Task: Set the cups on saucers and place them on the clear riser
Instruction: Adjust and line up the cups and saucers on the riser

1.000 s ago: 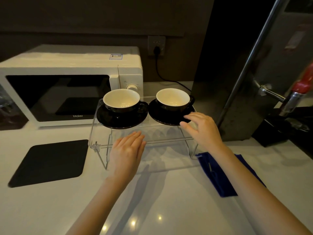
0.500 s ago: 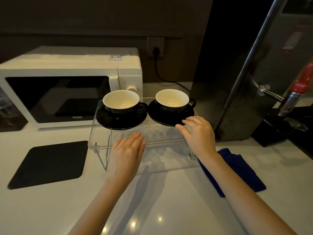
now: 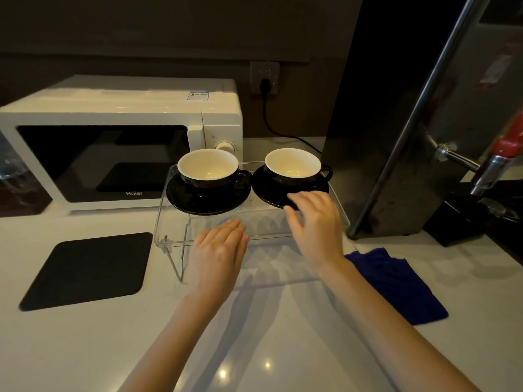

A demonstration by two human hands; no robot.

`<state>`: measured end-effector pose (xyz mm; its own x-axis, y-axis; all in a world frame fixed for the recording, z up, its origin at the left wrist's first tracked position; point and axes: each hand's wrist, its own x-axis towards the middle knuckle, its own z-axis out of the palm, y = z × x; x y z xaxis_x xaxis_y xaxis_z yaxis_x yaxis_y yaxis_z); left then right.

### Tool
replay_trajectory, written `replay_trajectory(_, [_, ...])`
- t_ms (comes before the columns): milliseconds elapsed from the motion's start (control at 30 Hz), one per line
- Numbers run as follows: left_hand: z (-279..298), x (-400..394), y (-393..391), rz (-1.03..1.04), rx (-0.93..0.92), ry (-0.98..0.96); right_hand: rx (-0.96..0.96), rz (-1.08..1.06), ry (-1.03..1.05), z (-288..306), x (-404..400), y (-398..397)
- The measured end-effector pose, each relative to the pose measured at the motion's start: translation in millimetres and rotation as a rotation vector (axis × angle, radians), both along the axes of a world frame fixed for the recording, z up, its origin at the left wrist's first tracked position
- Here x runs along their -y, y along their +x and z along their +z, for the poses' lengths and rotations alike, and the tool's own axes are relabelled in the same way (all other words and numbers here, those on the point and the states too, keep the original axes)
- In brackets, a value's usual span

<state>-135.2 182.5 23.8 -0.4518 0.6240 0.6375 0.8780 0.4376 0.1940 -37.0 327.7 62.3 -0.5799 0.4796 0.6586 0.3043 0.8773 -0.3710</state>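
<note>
Two black cups with white insides stand on black saucers on top of the clear riser (image 3: 169,219). The left cup (image 3: 208,172) sits on the left saucer (image 3: 198,200), and the right cup (image 3: 293,166) sits on the right saucer (image 3: 268,192). My left hand (image 3: 219,254) lies flat, fingers together, over the riser's front edge and holds nothing. My right hand (image 3: 317,222) hovers with fingers spread at the near rim of the right saucer; whether the fingertips touch it is not clear.
A white microwave (image 3: 119,142) stands behind the riser to the left. A black mat (image 3: 85,271) lies on the white counter at left, a blue cloth (image 3: 396,284) at right. A tall metal urn (image 3: 410,123) with a red-handled tap (image 3: 506,148) stands to the right.
My right hand has drifted left along the front of the right saucer, uncovering more of the blue cloth. The left hand, cups and saucers have stayed put.
</note>
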Motion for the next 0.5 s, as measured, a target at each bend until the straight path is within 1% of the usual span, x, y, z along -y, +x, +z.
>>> replay_trajectory(67, [-0.3, -0.7, -0.3, 0.001, -0.013, 0.008, -0.003, 0.158, 0.12, 3.2, 19.9, -16.1])
replay_trajectory(167, [-0.7, -0.8, -1.8, -0.008, -0.028, -0.008, 0.075, 0.326, 0.161, 15.1, 50.1, -49.5])
replay_trajectory(267, [-1.9, -1.7, -4.1, -0.015, -0.005, 0.024, 0.244, 0.371, 0.136, 23.1, 67.0, -78.0])
replay_trajectory(333, [-2.3, -2.2, -4.6, -0.019, -0.018, 0.046, 0.343, 0.356, 0.094, 26.5, 65.6, -87.8])
replay_trajectory(500, [2.4, -1.2, -4.5, -0.041, -0.041, 0.037, 0.378, 0.441, -0.021, 31.1, 54.3, -85.2])
